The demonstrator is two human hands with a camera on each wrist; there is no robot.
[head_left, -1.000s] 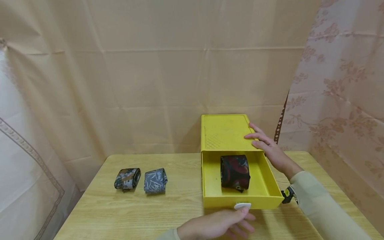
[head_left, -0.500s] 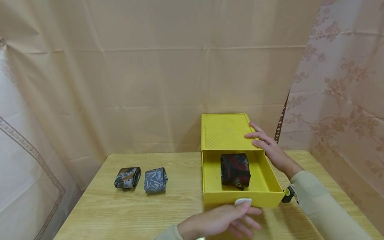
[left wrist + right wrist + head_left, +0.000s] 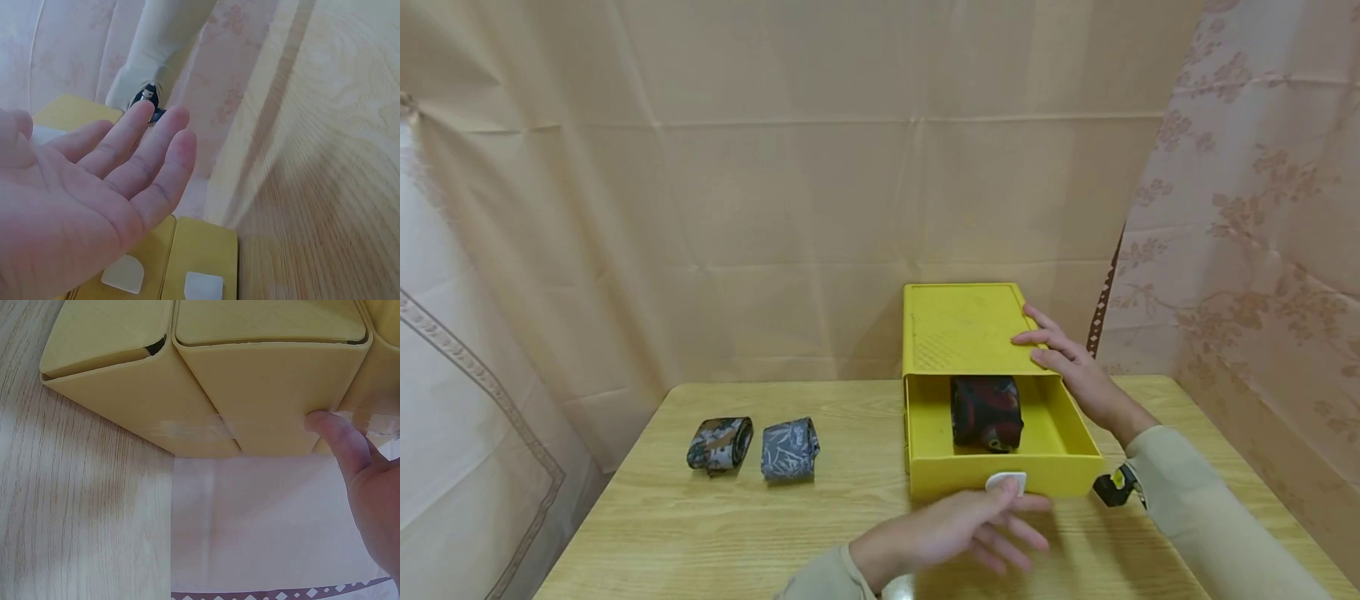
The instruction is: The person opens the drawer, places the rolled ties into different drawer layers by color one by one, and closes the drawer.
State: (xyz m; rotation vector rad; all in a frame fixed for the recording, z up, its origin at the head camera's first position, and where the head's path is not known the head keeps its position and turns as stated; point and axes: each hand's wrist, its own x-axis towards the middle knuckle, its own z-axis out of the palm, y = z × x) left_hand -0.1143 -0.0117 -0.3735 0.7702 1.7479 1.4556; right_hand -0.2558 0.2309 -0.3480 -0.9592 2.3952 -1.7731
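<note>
A yellow drawer unit (image 3: 966, 329) stands at the table's back right, its top drawer (image 3: 947, 477) pulled partly out. Inside that drawer lies a dark red and black roll of patterned cloth (image 3: 987, 417). My left hand (image 3: 951, 529) is at the drawer front, thumb against the white handle (image 3: 1006, 482) and the other fingers extended below it. In the left wrist view its palm and loosely straight fingers (image 3: 150, 165) show. My right hand (image 3: 1078, 375) rests on the unit's top right edge, fingers spread; the right wrist view shows its thumb (image 3: 340, 440) against the stacked side.
On the left of the wooden table (image 3: 700, 533) sit a brown and grey camouflage cloth roll (image 3: 718, 443) and a grey leaf-patterned roll (image 3: 788, 450). Beige curtain cloth (image 3: 775, 208) hangs behind. Lower drawers with white handles (image 3: 203, 286) show in the left wrist view.
The top drawer has slid partway back into the unit, carrying the dark cloth roll with it. My left hand has moved forward with its handle; the right hand has stayed in place.
</note>
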